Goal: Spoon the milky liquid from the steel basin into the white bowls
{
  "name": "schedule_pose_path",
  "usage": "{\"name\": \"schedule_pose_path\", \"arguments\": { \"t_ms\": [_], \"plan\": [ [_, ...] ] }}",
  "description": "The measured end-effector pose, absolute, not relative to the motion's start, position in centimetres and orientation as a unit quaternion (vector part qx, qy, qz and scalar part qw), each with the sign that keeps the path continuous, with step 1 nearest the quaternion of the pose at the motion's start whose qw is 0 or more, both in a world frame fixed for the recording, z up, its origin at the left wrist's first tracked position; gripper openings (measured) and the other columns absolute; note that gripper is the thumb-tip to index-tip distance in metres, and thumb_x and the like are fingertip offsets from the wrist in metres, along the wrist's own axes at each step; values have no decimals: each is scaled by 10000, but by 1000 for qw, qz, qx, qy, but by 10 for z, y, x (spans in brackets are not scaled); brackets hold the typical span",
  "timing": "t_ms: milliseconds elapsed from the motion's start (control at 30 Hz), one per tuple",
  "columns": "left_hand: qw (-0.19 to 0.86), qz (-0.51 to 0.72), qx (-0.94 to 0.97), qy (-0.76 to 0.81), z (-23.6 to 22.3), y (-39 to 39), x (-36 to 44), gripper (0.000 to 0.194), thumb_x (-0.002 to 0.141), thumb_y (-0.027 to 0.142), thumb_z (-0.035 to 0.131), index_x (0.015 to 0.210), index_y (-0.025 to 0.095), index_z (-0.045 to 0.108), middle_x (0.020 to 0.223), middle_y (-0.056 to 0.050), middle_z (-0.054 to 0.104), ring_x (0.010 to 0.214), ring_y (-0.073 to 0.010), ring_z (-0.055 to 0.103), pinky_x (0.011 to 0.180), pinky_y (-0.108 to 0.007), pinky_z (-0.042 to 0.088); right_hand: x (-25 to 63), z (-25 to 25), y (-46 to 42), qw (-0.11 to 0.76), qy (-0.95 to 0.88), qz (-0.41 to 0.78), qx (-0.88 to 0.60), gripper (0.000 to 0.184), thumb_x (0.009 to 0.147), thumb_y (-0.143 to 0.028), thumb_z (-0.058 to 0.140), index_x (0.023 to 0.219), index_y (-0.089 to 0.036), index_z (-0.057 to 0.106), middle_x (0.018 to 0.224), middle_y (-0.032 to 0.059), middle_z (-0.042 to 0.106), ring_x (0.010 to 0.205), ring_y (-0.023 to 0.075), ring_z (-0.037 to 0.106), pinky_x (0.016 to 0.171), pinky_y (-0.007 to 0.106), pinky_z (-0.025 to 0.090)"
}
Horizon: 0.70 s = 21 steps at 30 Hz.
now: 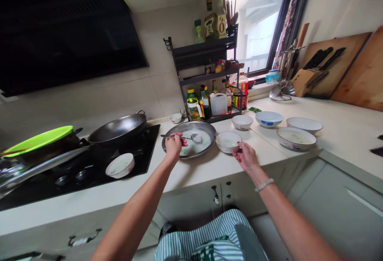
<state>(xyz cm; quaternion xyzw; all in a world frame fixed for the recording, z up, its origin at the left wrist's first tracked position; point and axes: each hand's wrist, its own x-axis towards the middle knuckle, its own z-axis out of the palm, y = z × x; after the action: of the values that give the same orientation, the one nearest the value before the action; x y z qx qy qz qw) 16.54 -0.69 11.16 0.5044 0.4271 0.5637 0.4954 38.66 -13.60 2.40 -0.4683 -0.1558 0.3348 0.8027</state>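
Observation:
In my left hand is the handle of a metal spoon, its bowl over the pale liquid in a wide metal basin. The liquid is milky with green flecks. My right hand grips the rim of a white bowl standing on the counter just right of the basin; this bowl holds some of the same pale liquid. Behind it stands a smaller white bowl. Further right is a patterned bowl with similar liquid in it.
A blue-patterned bowl and a white bowl stand at the right. On the left, the black stove bears a wok, a filled bowl and a green strainer. A spice rack stands behind the basin, a knife block at back right.

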Motion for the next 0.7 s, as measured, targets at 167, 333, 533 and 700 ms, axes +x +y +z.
{"name": "schedule_pose_path", "arguments": {
  "t_ms": [167,333,533,700],
  "plan": [
    [528,556,474,433,120,-10,164,217,794,50,431,683,154,585,470,-1,581,410,-112,563,485,-217,493,386,24,-136,802,-160,336,-468,328,571,-364,727,766,-200,522,501,-27,552,378,105,503,323,168,267],
    [539,558,456,434,126,-12,164,210,792,30,420,703,121,588,474,-12,578,419,-107,566,480,-202,477,385,25,-137,800,-161,336,-469,342,576,-379,737,767,-203,514,504,-26,558,379,105,502,327,165,266],
    [551,551,459,427,129,-13,166,202,811,35,412,734,105,585,481,-18,586,394,-88,538,458,-181,448,385,26,-137,801,-155,334,-471,323,568,-364,719,758,-198,517,516,-20,564,380,103,502,325,168,266],
    [555,547,466,419,128,-11,165,159,801,53,440,769,96,590,495,-21,596,395,-93,540,468,-192,461,386,24,-137,803,-158,335,-466,322,584,-359,733,760,-197,518,527,-15,559,384,103,501,328,170,261]
  ]
}}
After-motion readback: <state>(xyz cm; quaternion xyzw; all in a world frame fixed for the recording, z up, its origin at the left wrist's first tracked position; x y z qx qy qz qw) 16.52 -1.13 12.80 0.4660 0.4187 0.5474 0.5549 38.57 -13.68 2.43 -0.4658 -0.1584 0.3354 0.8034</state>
